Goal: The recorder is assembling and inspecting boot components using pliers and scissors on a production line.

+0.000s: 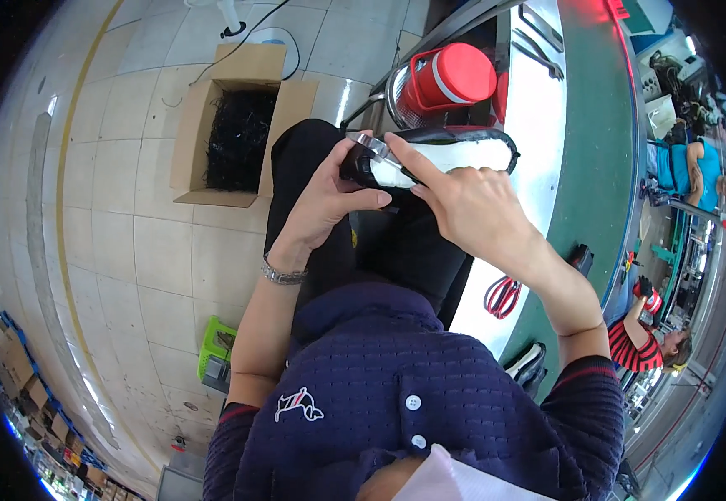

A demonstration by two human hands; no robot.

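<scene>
Grasping left-to-right-lying shoe [463, 155] by its left end with left hand [325, 200], holding metal tool [373, 146] there with right hand [481, 209].

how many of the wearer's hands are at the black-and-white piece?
2. The left hand is at the left end of the black-and-white piece; the right hand is over its lower edge. Some fingers are partly hidden.

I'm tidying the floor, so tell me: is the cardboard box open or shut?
Open: the cardboard box has its flaps spread outward, and dark, tangled material shows inside.
</scene>
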